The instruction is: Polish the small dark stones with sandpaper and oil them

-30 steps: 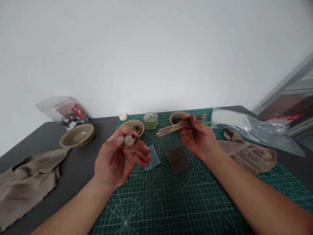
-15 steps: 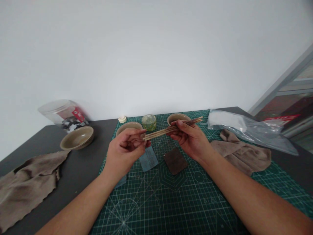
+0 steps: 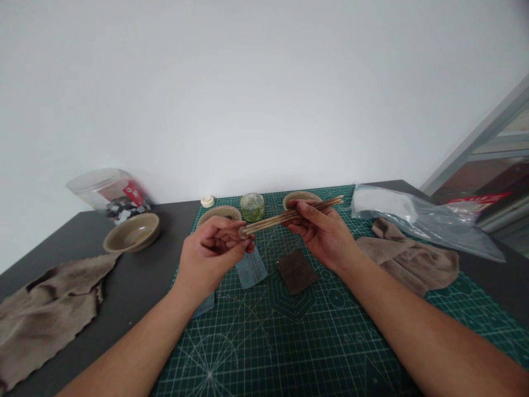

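A small bundle of thin wooden chopsticks (image 3: 270,221) is held level above the mat, slanting slightly up to the right. My right hand (image 3: 320,229) is closed around its right part, thumb on top, and the far ends stick out past the fingers. At the left ends, my left hand (image 3: 212,242) has its thumb and fingertips curled about the tips; the exact contact is partly hidden. Below the bundle lie a blue-grey printed sheet of sandpaper (image 3: 251,269) and a dark brown square of sandpaper (image 3: 296,271).
A green cutting mat (image 3: 264,347) covers the grey table. Behind the hands stand a glass jar of yellowish liquid (image 3: 252,208), a bowl (image 3: 301,195) and another bowl (image 3: 221,210). Brown cloths (image 3: 61,303), a third bowl (image 3: 132,234), a plastic tub (image 3: 109,193) and a clear bag (image 3: 430,220) flank them.
The left ends of the chopsticks have come closer together and sit between my left fingertips. Both hands otherwise stay nearly in place.
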Motion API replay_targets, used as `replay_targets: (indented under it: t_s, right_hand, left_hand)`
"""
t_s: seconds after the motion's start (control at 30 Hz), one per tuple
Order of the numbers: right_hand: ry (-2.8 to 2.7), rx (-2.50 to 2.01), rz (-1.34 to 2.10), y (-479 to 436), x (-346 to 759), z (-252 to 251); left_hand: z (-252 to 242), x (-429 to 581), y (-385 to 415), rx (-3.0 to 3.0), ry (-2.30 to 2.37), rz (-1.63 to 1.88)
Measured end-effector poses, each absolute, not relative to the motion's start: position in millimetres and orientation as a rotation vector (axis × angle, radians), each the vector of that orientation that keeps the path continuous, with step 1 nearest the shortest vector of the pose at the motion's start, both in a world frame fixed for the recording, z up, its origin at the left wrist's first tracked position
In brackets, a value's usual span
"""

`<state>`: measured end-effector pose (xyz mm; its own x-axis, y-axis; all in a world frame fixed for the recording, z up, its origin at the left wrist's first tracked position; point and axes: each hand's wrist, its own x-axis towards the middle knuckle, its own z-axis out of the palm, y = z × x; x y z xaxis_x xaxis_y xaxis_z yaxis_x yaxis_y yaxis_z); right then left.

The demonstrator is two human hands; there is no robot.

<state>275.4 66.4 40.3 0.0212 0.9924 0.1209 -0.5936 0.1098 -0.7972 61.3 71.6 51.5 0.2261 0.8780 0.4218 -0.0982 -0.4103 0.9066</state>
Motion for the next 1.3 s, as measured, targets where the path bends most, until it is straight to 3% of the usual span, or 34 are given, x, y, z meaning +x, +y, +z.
replay_targets:
  t_s: [0.37, 0.6, 0.93, 1.3]
  right_hand:
    - [-0.821, -0.656, 1.398, 67.3, 274.7, 38.0]
    - [-0.783, -0.739, 0.915, 88.5, 294.0, 36.1]
    - [-1.366, -1.326, 0.32, 114.0, 297.3, 33.5]
    - [-1.479, -1.276, 0.322, 118.9, 281.7, 34.8]
  left_hand:
    - [46.8, 60.4, 74.1, 1.56, 0.75, 1.278]
    - [45.7, 51.4, 92.9, 1.592, 0.977, 1.546]
    - [37.1, 37.4, 109.0, 1.83, 1.273, 1.608]
    - [35.1, 36.7, 113.0, 1.845, 1.246, 1.635]
